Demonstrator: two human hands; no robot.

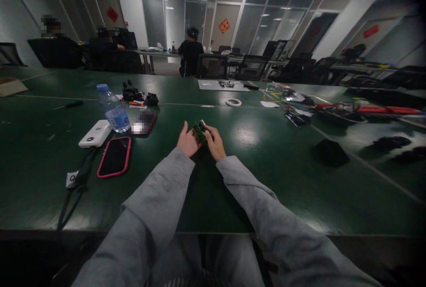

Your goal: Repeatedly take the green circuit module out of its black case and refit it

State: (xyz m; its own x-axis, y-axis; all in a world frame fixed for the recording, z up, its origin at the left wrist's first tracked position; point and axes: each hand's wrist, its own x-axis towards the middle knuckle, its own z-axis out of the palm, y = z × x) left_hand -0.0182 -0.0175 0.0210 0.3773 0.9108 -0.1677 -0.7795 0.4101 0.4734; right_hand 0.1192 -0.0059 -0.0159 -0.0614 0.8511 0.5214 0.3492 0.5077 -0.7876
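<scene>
Between my hands, a little above the green table (246, 176), is a small green circuit board (199, 132) with parts on its surface. My left hand (188, 141) supports it from the left and below, thumb pointing up and away from the board. The fingers of my right hand (215, 142) close on its right edge, the thumb on the near side. A small pale piece shows at the board's top by my right fingertips; its kind is too small to tell. The left fingers are partly hidden behind the board.
Left of my hands are a pink-cased phone (114, 157), a white power bank (95, 134) with a cable, a tilted-looking water bottle (113, 109) and black parts (140, 96). A white ring (233, 102) lies ahead. Wires and tools (299, 100) clutter the right, near a black block (331, 152).
</scene>
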